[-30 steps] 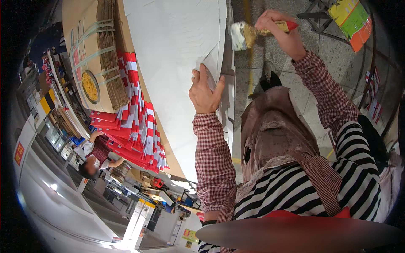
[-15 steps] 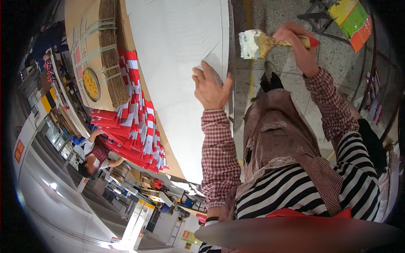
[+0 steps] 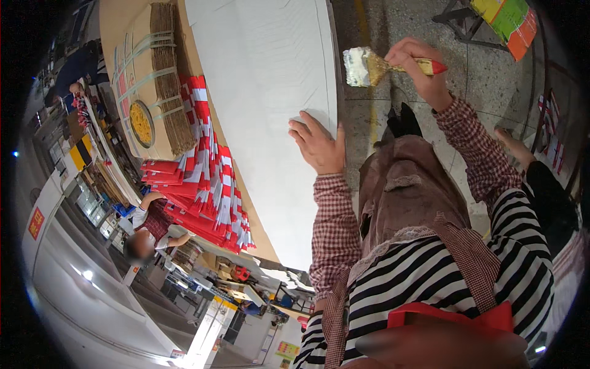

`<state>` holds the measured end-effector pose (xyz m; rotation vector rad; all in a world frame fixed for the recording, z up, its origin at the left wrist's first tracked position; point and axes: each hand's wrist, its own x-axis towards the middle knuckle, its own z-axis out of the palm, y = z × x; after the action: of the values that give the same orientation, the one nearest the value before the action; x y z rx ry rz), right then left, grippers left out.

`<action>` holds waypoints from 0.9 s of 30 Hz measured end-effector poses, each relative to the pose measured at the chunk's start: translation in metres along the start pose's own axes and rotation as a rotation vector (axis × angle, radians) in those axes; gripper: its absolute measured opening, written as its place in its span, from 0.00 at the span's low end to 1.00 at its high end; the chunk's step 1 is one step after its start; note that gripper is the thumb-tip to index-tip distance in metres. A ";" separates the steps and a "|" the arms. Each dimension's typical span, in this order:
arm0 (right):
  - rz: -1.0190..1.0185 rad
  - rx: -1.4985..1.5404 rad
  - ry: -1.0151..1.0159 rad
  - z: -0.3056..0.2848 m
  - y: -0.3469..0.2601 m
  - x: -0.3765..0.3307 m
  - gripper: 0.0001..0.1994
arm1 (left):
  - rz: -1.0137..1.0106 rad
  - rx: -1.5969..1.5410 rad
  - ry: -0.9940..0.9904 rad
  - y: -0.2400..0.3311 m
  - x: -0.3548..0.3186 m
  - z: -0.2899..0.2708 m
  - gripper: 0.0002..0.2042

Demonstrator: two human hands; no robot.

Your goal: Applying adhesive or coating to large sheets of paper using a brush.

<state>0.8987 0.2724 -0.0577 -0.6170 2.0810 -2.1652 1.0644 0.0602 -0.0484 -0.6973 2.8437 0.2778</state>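
The brush (image 3: 366,66) is up off the paper now, hanging in the air just past the near edge of the white sheet (image 3: 264,92), bristles pale and loaded with something whitish. A second ago it sat nearer the sheet's edge; now it is carried a little out over the floor (image 3: 473,74). The right hand (image 3: 421,67) is closed round the red-tipped handle, fingers wrapped, wrist cocked. That reads to me as a pause between strokes, the brush poised rather than working.

The left hand (image 3: 319,144) has slid down along the sheet's edge and lies flat, fingers spread, pressing the paper to the table (image 3: 114,24). It has kept that hold across the last second, only lower now, so the sheet looks pinned for brushing.

Count it out: one brush, one big white sheet on top, two hands at work, both in checked sleeves. Beyond the sheet, a fanned stack of red-and-white pieces (image 3: 212,184), too many to count, and one tied bundle of brown card (image 3: 166,74) with one yellow disc (image 3: 141,123) beside it. Further off, one person (image 3: 150,224) bends over at the table's far side, and another figure (image 3: 77,67) shows at the upper left. By the top right stands one stool (image 3: 467,15) carrying a green, yellow and orange board (image 3: 507,21).
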 end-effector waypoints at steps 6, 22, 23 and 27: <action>-0.166 0.078 0.026 0.015 0.014 0.014 0.06 | 0.148 -0.207 -0.117 -0.027 0.017 -0.033 0.34; -0.223 -0.035 0.006 0.031 0.009 0.009 0.06 | 0.125 -0.183 -0.134 -0.025 0.020 -0.037 0.33; -0.205 -0.097 -0.011 0.033 0.011 0.008 0.07 | 0.123 -0.181 -0.134 -0.026 0.020 -0.037 0.33; -0.039 -0.004 -0.101 0.040 0.003 -0.021 0.05 | 0.142 -0.142 -0.102 -0.026 0.017 -0.033 0.34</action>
<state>0.9305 0.2412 -0.0657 -0.7567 2.0393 -2.1026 1.0570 0.0224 -0.0244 -0.4917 2.7998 0.5256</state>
